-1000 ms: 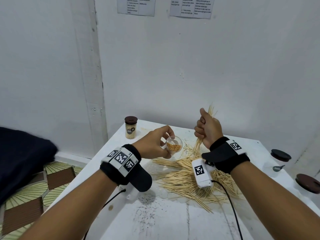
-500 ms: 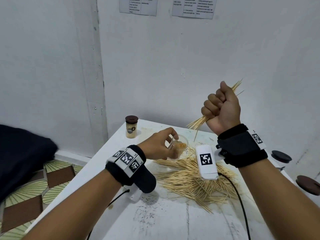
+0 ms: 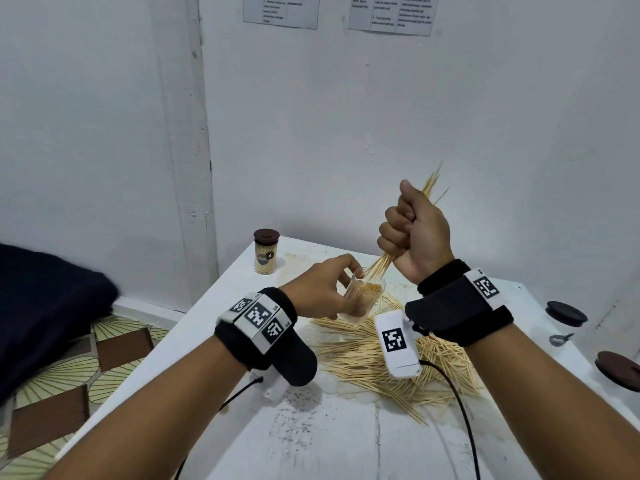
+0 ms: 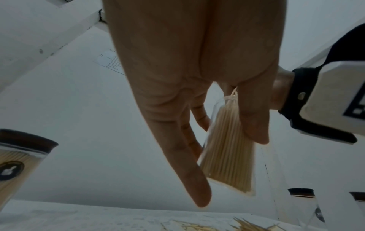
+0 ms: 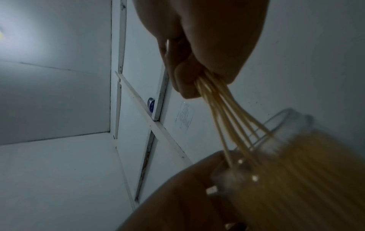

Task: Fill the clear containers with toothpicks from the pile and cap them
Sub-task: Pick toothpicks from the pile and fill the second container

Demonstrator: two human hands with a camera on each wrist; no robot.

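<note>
Where the hands meet: while the left hand [image 3: 322,289] holds a clear container [image 3: 363,299] tilted above the far edge of the pile, the right hand [image 3: 414,233] brings a bundle of toothpicks [image 3: 379,266] down to its mouth.
Left hand: thumb and fingers curled round the container's wall, gripping it; the left wrist view shows it already well filled with toothpicks standing side by side.
Right hand: a closed fist round the bundle, whose upper ends fan out above the thumb and whose lower ends point into the container's open top; the right wrist view shows the tips at or just inside the rim, blurred.
Pile of toothpicks [image 3: 374,355]: spread loose on the white table [image 3: 311,445], near the middle, under and nearer than both hands.
Capped container [image 3: 266,251]: full, with a dark brown lid, upright at the far left corner of the table, well apart from the pile.
Right edge: two dark brown lids [image 3: 566,313] on clear containers at the table's right side, whose contents I cannot tell.
Far wall: two printed sheets [image 3: 280,10] high up.
</note>
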